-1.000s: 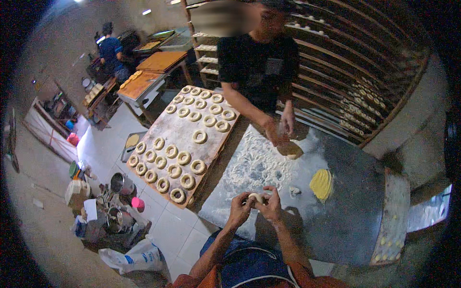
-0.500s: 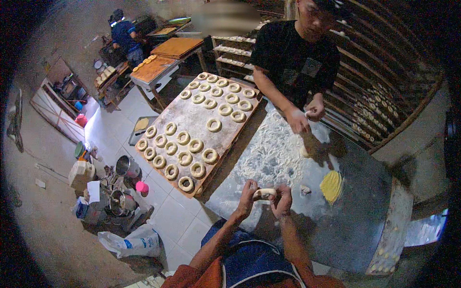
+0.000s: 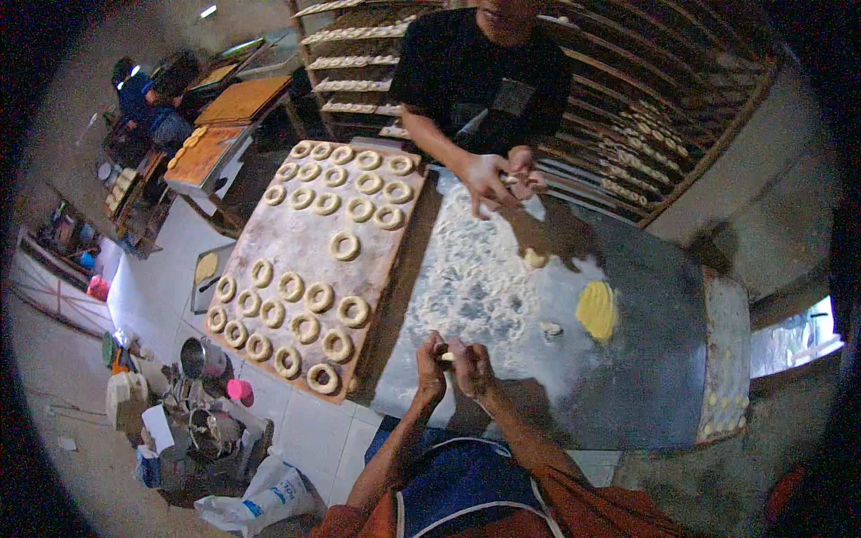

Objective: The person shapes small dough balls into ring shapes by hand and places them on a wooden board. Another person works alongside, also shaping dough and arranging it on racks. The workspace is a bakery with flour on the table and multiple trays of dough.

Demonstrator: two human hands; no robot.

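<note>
My left hand (image 3: 432,368) and my right hand (image 3: 471,369) pinch a pale piece of dough (image 3: 447,357) between them, fingers curled, above the metal table (image 3: 650,377). The dough is mostly hidden by my fingers. Flour (image 3: 475,278) is spread over the table beyond my hands. A flattened yellow mass (image 3: 595,309) lies to the right, with a small pale lump (image 3: 535,257) farther back. To the left, a wooden board (image 3: 278,229) carries several dough rings (image 3: 344,245). Opposite me, a co-worker's two hands (image 3: 502,184) handle something small and pale at the table's far side.
A co-worker in a dark shirt (image 3: 466,81) stands opposite, before racks of trays (image 3: 354,54). Another person (image 3: 134,99) bends by a back-left bench with orange boards (image 3: 233,103). Pots (image 3: 202,357), containers and a white sack (image 3: 260,493) stand at lower left. A long tray (image 3: 725,359) lies right.
My hands have moved left and slightly up in the view and closed more around the dough. The co-worker's hands moved up-left. The whole view shifted as my head moved.
</note>
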